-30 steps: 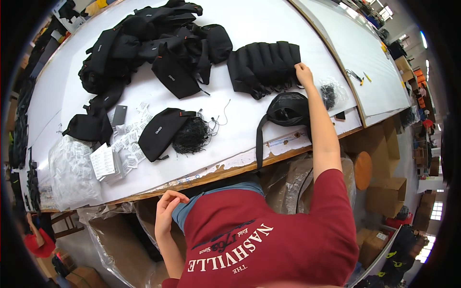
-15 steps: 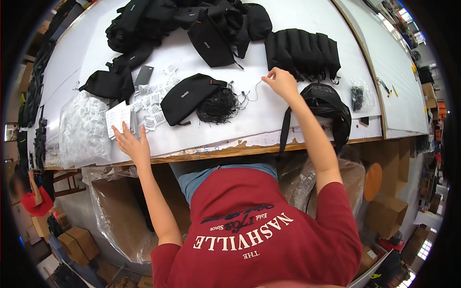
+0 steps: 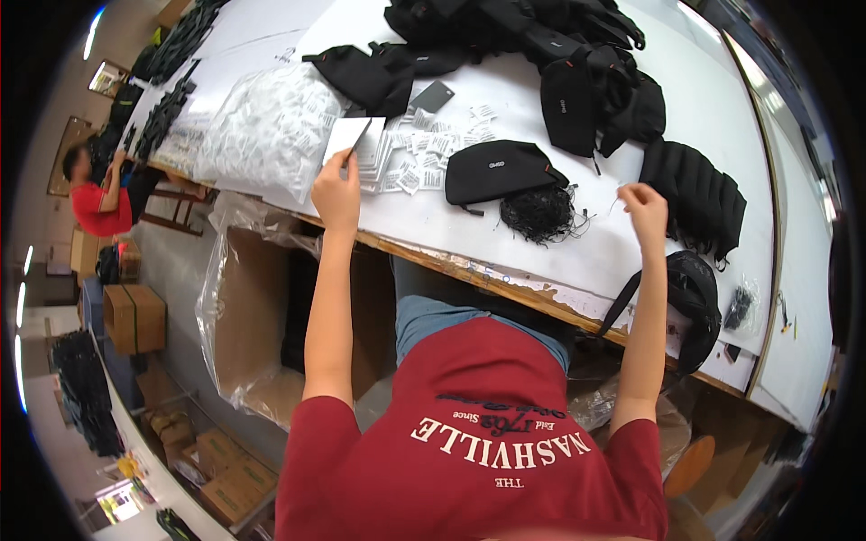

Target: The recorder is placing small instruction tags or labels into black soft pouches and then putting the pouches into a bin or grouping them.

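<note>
My left hand [image 3: 336,191] pinches a white card [image 3: 345,135], lifted at the edge of a stack of white cards [image 3: 373,155]. Off to the right, my right hand [image 3: 646,212] is raised over the table with thumb and fingertips together on a thin black cord [image 3: 617,200], little of which shows. Between the hands lies a black zippered pouch [image 3: 496,171]. Against its right end rests a tangled bundle of black cords [image 3: 538,215]. Small printed white labels [image 3: 433,144] are scattered between the card stack and the pouch.
A clear bag of white labels [image 3: 266,135] sits left of the cards. Black pouches [image 3: 505,32] are heaped at the back. A row of black pouches [image 3: 699,194] and a black backpack [image 3: 690,307] lie at right. Someone in red [image 3: 99,203] stands far left.
My left hand has gone from lying spread on the card stack to pinching a card. My right hand still pinches the cord, now away from the bundle. The whole view has turned.
</note>
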Motion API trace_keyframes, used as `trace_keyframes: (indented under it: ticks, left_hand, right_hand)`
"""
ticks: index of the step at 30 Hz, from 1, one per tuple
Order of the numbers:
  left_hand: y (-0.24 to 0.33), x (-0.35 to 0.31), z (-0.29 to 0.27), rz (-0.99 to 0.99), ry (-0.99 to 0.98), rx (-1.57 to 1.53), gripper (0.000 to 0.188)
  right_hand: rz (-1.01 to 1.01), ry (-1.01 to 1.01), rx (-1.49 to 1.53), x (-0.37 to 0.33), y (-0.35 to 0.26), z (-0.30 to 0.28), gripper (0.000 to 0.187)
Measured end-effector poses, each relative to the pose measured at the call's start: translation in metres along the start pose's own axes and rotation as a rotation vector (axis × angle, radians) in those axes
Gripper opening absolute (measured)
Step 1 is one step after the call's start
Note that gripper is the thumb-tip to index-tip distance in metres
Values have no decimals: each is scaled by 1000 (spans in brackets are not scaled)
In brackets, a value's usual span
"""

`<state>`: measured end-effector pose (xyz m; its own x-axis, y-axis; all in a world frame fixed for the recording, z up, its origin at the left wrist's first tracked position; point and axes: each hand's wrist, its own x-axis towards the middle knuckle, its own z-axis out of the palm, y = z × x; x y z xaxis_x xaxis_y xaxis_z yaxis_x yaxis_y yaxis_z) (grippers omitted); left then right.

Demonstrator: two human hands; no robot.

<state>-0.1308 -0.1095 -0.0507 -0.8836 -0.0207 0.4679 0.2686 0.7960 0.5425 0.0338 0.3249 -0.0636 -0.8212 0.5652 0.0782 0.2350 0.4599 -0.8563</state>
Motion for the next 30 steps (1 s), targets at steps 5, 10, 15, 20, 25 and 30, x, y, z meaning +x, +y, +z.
trace_keyframes:
  ticks: [5, 10, 15, 20, 25, 30]
  left_hand:
    - [25, -35, -15, 365, 80, -216, 11]
    - [35, -92, -5, 149, -595, -345, 15]
    - [40, -71, 22, 223, -410, -215, 22]
    - [37, -71, 24, 762, -501, -85, 21]
    - [41, -61, 22, 703, -571, -145, 16]
    - [75, -52, 2, 288, -391, -481, 20]
  right_hand:
    - [85, -187, 1010, -15, -74, -29, 8]
    - [137, -343, 1262, -27, -98, -26, 7]
    - [150, -370, 1100, -47, -112, -11, 10]
    - [150, -374, 983, -62, -106, -2, 12]
    - [120, -616, 1076, -73, -91, 1, 9]
    - [141, -487, 685, -97, -118, 22, 8]
